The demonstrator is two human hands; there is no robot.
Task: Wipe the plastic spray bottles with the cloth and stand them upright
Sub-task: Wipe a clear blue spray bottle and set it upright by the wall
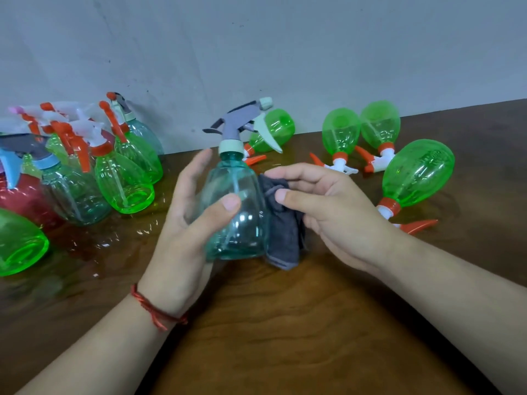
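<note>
Grips the clear teal plastic spray bottle [242,233], likely light and slick, round its belly with left hand [179,232], pinching the soft grey cloth [282,240] with right hand [336,215].

It looked like a plain workroom or small packing spot, though the kind of room could not be told for sure. A brown wood-grain table [285,337] stood against a pale grey wall [256,38] marked with dark scuffs and specks. Many alike plastic spray bottles [122,172] stood clustered at the left of the tabletop, and green bottles [416,172] lay on their sides at the right.
</note>
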